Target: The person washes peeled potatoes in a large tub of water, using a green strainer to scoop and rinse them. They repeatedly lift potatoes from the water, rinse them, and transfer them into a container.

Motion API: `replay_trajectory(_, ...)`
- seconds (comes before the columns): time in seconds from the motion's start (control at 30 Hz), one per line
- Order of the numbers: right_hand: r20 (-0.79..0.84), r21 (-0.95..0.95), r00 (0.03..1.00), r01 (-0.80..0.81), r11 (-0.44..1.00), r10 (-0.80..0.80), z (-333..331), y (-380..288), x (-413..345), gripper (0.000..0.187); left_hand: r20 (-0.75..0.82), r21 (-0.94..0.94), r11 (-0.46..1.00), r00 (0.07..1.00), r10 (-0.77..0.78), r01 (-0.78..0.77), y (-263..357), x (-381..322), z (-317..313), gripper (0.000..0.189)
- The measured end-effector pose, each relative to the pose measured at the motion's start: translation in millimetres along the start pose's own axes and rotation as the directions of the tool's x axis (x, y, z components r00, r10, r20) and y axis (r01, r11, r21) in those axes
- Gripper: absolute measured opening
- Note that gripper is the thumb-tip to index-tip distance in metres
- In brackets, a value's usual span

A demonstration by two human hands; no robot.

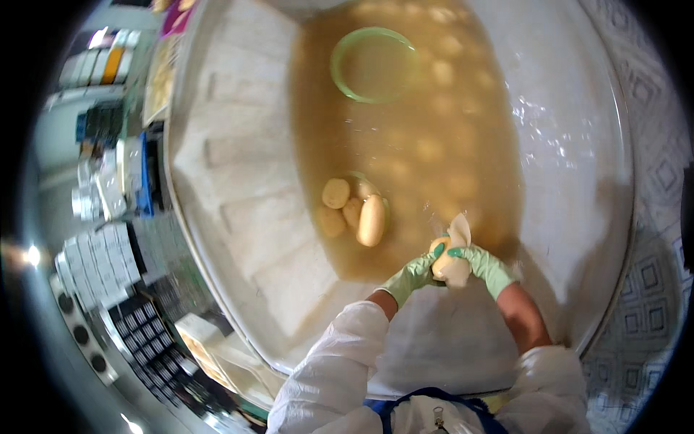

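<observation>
A yellow, potato-like vegetable [441,259] is gripped over the near end of a white tub. My left hand [416,272], in a light green rubber glove, holds it from the left with the thumb on top. My right hand [485,265], gloved alike, holds a pale, thin cloth-like piece [460,230] against its right side. Part of this piece sticks up above the fingers and part hangs below. Left of my hands, an elongated potato [371,221] and a rounder potato [336,193] lie with several others, partly in the cloudy water. The undersides of both hands are hidden.
Brown water [390,146] fills the bottom of the tub [244,179], with several blurred pale lumps beneath it. A green round basin [337,76] sits in the water at the far end. Left of the tub stand stacked white boxes [100,263] and a blue crate [145,179].
</observation>
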State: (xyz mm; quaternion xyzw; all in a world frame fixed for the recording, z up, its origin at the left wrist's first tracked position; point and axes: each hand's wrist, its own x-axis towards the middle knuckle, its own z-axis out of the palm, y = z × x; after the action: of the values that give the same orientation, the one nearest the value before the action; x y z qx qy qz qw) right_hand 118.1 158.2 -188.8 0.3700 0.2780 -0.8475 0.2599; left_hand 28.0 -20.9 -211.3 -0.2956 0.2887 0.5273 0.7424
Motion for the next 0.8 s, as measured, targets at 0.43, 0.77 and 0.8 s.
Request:
replay_trajectory(0.43,-0.347,-0.334,0.853,0.276,0.901,-0.390,76.7,-19.1,-57.9,0.060,0.195,0.190,0.837,0.856,0.479,-0.513,9.8,-80.3,61.2,0.050)
replay_trajectory(0.77,-0.020,-0.917,0.672,0.283,0.282,-0.740,115.3,-33.1,-67.7,0.053,0.151,0.584,0.618,0.819,0.554,-0.526,14.1,-88.1,56.0,0.039)
replay_trajectory(0.8,-0.096,-0.948,0.702,0.152,0.280,-0.706,94.3,-26.5,-58.9,0.046,0.137,0.536,0.664,0.829,0.542,-0.522,8.7,-98.3,77.6,0.054)
